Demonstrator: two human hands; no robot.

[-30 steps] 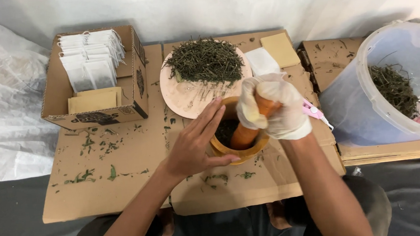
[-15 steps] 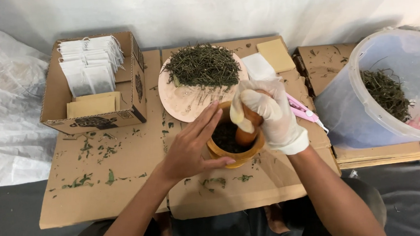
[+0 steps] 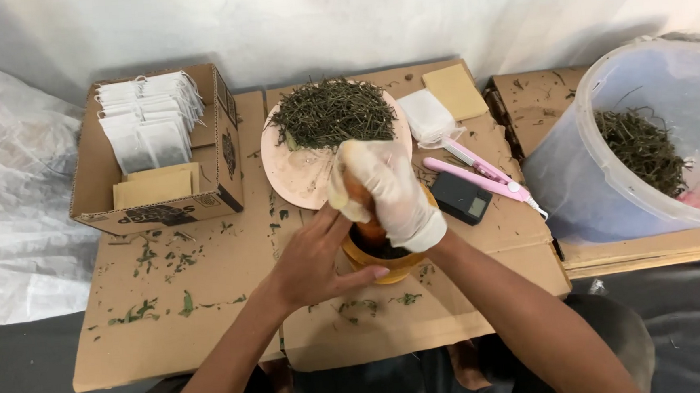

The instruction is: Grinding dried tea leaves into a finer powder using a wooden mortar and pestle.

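My right hand (image 3: 382, 188), in a white glove, is closed around an orange wooden pestle (image 3: 365, 220) that stands in a wooden mortar (image 3: 386, 263) holding dark crushed leaves. My bare left hand (image 3: 317, 259) cups the mortar's left side, thumb along its front rim. Just behind them sits a pale round plate (image 3: 300, 171) heaped with dried green herb stems (image 3: 333, 112).
A cardboard box (image 3: 157, 147) with white tea bags and tan envelopes stands at the back left. A pink tool (image 3: 478, 172), a small black scale (image 3: 461, 198), a white pouch (image 3: 428, 115) and a tan envelope (image 3: 457, 91) lie to the right. A clear bucket (image 3: 646, 138) of herbs stands far right. Leaf bits litter the cardboard sheet (image 3: 187, 312).
My right hand with the pestle has shifted left over the mortar, uncovering the black scale and more of the pink tool. My left hand stays on the mortar.
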